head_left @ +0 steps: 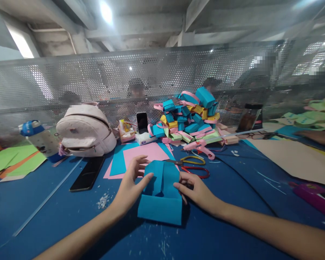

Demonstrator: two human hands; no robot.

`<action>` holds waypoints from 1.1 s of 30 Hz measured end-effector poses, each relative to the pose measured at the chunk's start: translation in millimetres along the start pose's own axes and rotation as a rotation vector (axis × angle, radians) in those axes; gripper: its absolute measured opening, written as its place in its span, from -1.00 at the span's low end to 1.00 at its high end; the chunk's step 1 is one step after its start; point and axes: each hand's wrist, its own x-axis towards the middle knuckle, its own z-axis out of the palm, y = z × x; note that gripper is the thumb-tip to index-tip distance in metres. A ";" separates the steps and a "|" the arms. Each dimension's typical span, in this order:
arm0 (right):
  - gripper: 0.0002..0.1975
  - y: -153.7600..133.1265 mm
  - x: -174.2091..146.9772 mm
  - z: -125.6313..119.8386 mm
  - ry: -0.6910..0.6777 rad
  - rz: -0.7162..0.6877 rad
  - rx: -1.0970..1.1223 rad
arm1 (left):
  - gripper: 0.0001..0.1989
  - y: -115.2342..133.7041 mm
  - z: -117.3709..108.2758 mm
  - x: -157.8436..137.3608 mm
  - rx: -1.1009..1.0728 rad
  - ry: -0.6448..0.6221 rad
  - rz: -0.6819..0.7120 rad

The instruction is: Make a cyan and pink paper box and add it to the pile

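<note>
Hands [132, 180] touch blue paper [160, 209] edges (seemingly)

Glare up high
We see a bright ceiling light [106, 12], soft shadows on the desk [219, 236], and blurry, stretched edges.

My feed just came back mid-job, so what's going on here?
A person has both hands at a partly folded blue paper piece above the blue table: the left hand at its left side, the right hand gripping its right edge. Just behind it lie scissors, with a pink glue gun farther back. Beyond, a pile of colored paper pieces is heaped before a perforated screen.
</note>
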 end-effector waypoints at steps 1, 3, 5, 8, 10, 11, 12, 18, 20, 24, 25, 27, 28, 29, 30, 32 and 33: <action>-0.69 -0.5 0.7 0.3 0.013 -0.007 0.014 | -0.66 1.3 -0.3 -0.4 0.022 0.019 0.032; -0.70 -1.1 1.8 0.6 0.040 -0.018 0.032 | -0.70 5.7 -1.4 -1.5 0.067 0.045 0.099; -0.69 -0.9 2.3 0.6 0.058 -0.021 0.044 | -0.71 11.5 -2.5 -3.7 0.131 0.076 0.183; -0.67 1.5 2.1 0.1 0.053 -0.008 0.052 | -0.72 20.1 -2.0 -10.6 0.265 0.063 0.340; -0.66 4.6 1.8 -0.2 0.024 0.005 0.059 | -0.72 23.7 1.1 -17.4 0.368 -0.050 0.419; -0.65 6.5 1.6 -0.3 0.003 0.008 0.062 | -0.73 24.4 3.5 -21.0 0.425 -0.125 0.456; -0.66 8.5 1.5 -0.4 -0.017 0.008 0.065 | -0.73 24.4 6.3 -24.6 0.491 -0.196 0.502; -0.68 13.7 0.8 0.0 -0.045 -0.002 0.059 | -0.76 16.8 20.9 -37.2 0.881 -0.271 0.949; -0.68 11.4 0.9 0.3 -0.025 0.008 0.060 | -0.82 16.4 21.9 -37.8 0.932 -0.253 1.009; -0.66 6.9 3.0 0.0 0.037 0.023 0.088 | -0.81 16.8 21.8 -36.5 0.984 -0.239 1.020; -0.65 6.3 3.7 -0.1 0.039 0.027 0.105 | -0.80 16.0 21.9 -35.8 1.002 -0.236 1.016; -0.64 5.7 5.1 -0.1 0.028 0.027 0.147 | -0.75 13.1 22.3 -34.1 1.045 -0.238 0.998; -0.64 5.4 5.5 0.0 0.016 0.024 0.167 | -0.73 11.1 22.5 -33.0 1.063 -0.245 0.980; -0.65 5.0 5.8 0.3 0.005 0.021 0.185 | -0.72 9.1 22.8 -32.0 1.073 -0.255 0.956; -0.65 4.5 6.0 0.6 -0.003 0.021 0.199 | -0.72 7.2 22.9 -31.0 1.075 -0.267 0.927; -0.65 3.6 6.0 1.0 -0.006 0.024 0.213 | -0.73 4.1 23.1 -29.5 1.062 -0.287 0.871; -0.65 3.4 6.0 1.0 -0.004 0.025 0.212 | -0.74 3.1 23.0 -29.1 1.055 -0.293 0.853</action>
